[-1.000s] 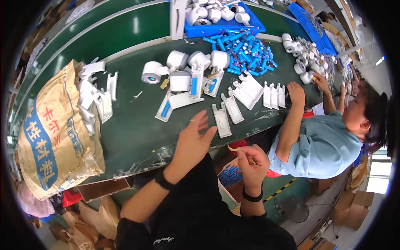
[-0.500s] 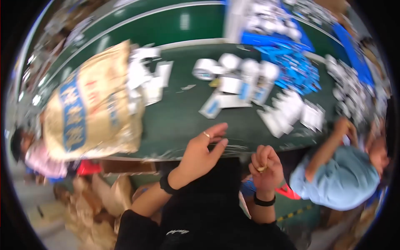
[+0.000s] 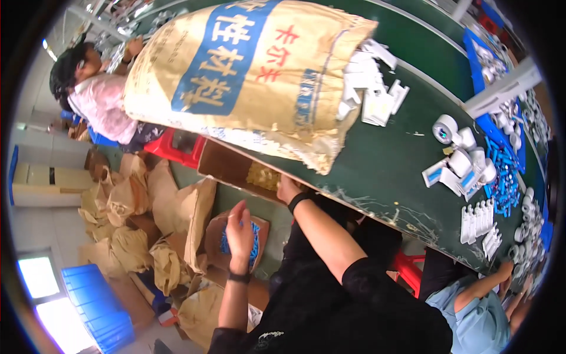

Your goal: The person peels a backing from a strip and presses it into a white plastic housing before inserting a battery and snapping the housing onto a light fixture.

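Observation:
My left hand (image 3: 240, 233) is raised with its fingers stretched out and nothing in it, above an opened paper sack (image 3: 263, 233) of blue parts. My right hand (image 3: 288, 189) reaches under the table edge to a shallow brown box (image 3: 227, 168). Small yellowish pieces (image 3: 262, 176) lie in that box, right beside my right fingers. Those fingertips are hidden, so their grip does not show. A large tan woven sack (image 3: 236, 71) lies on the green table (image 3: 383, 171), with white plastic parts (image 3: 368, 88) at its mouth.
White round fittings (image 3: 460, 159) and blue pieces (image 3: 501, 177) sit on the table's right, with rows of white parts (image 3: 477, 221) nearby. A co-worker in blue (image 3: 471, 307) is at the right; another in pink (image 3: 103, 100) is at the far left. Brown paper sacks (image 3: 171, 206) crowd the floor.
The view has swung to the left. My right hand has gone from in front of my body, pinching a small yellowish piece, to the box under the table; my left hand has left the table.

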A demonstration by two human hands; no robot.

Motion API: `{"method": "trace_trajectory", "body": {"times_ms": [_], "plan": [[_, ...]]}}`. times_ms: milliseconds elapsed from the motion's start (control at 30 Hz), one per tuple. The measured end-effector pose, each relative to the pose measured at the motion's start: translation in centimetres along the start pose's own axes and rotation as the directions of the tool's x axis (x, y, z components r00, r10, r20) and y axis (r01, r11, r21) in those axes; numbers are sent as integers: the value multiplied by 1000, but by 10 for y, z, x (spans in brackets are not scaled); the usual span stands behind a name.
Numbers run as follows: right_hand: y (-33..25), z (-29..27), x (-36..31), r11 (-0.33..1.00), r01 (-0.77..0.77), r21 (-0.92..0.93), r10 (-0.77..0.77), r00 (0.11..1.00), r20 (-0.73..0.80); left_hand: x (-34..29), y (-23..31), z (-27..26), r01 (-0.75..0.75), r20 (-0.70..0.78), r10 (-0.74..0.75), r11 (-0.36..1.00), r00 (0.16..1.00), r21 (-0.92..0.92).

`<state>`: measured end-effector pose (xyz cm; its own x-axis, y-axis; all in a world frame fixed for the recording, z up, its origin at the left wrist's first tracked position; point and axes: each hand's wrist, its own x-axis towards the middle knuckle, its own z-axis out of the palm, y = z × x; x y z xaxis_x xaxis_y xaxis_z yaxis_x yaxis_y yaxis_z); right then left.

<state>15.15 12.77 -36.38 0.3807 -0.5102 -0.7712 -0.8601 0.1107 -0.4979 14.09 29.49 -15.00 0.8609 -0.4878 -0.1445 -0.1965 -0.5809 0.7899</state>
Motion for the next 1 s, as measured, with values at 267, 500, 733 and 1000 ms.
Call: {"method": "trace_trajectory", "body": {"times_ms": [267,500,733,1000], "plan": [[12,-55,-25,-180,-348,920,-606,776,175,141,-59,114,-753,657,431,563,619,340],[4,-192,-266,640,727,249,-733,480,481,186,-161,58,-653,562,332,386,757,652],[103,-394,-354,850,443,-285,-447,322,-834,2,209,40,-338,910,411,866,60,-369],[175,-459,-280,953,301,28,-43,224,-974,24,377,259,-907,323,885,396,336,-143]]}}
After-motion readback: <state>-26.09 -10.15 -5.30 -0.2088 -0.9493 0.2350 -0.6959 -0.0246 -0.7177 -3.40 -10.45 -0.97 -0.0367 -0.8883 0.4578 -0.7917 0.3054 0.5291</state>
